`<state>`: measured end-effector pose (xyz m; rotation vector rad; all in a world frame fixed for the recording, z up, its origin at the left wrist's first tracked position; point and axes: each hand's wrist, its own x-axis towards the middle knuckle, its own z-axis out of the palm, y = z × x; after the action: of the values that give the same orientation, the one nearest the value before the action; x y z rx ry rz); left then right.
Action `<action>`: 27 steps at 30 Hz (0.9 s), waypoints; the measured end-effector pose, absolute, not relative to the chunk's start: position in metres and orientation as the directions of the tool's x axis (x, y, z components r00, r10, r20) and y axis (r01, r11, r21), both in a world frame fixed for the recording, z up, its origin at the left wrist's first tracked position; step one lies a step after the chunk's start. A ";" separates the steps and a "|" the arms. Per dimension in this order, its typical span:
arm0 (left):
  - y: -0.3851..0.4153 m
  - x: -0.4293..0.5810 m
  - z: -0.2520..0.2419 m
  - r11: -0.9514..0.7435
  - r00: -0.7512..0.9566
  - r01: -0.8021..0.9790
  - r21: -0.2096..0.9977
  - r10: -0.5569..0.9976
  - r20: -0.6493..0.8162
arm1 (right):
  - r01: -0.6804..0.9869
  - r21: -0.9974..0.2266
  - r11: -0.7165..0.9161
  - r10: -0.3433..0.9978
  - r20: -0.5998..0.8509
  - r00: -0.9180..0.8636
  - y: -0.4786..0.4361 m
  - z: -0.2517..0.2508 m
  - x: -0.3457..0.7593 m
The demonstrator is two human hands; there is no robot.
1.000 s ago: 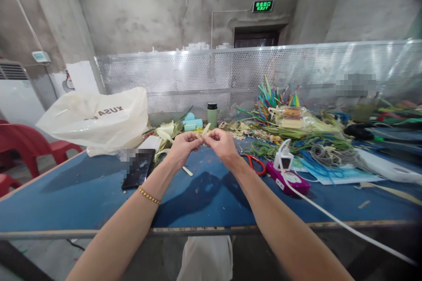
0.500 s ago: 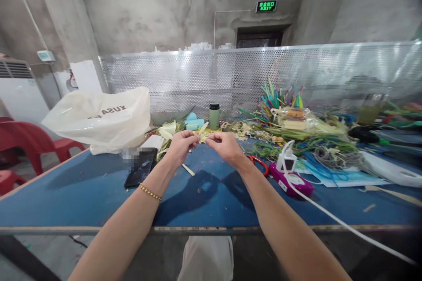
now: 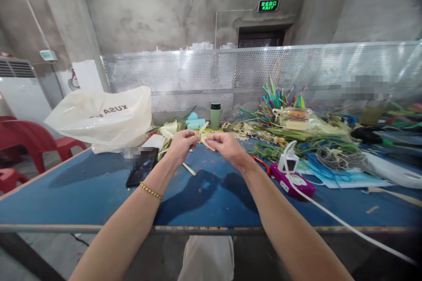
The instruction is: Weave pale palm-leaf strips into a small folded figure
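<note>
My left hand (image 3: 184, 142) and my right hand (image 3: 226, 145) are raised over the middle of the blue table, fingertips close together. Between them runs a pale straw-coloured strip (image 3: 203, 128), likely dried husk or leaf. The left thumb and fingers pinch it, with one end sticking up. The right fingers are closed on a lower part of the same pale material; its exact shape is too small to make out. A short cut piece of pale strip (image 3: 189, 169) lies on the table below my left hand.
Left of my hands are a black tablet (image 3: 142, 167) and a white plastic bag (image 3: 105, 118). A green bottle (image 3: 215, 117) stands behind. To the right lie red-handled scissors (image 3: 263, 162), a purple power strip (image 3: 293, 182) with a white cable, and green cords (image 3: 270, 150).
The right fingers have opened out slightly along the pale material, and more of it shows between the hands. The left hand keeps its pinch. The view has shifted a little.
</note>
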<state>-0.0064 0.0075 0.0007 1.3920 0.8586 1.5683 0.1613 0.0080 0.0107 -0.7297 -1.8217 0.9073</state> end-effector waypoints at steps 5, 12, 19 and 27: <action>0.007 -0.010 0.003 -0.339 0.030 -0.293 0.894 0.931 0.363 | 0.096 -0.710 0.698 0.679 0.613 -0.404 0.010 0.009 0.161; 0.008 -0.009 0.002 -0.290 0.085 -0.319 0.903 0.940 0.331 | 0.183 -0.452 0.873 0.486 0.786 -0.382 0.010 0.010 0.159; 0.004 -0.004 0.001 -0.406 0.017 -0.086 0.910 0.913 0.409 | 0.373 -0.271 0.887 0.403 0.849 -0.342 0.010 0.008 0.159; -0.007 0.000 0.008 -0.461 0.080 0.102 0.881 0.887 0.455 | 0.647 -0.022 0.762 0.305 0.894 -0.329 0.009 0.010 0.163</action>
<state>0.0005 -0.0074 0.0081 1.6729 0.9911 1.4499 0.1628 0.0087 0.0096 -0.7233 -1.9295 -0.4178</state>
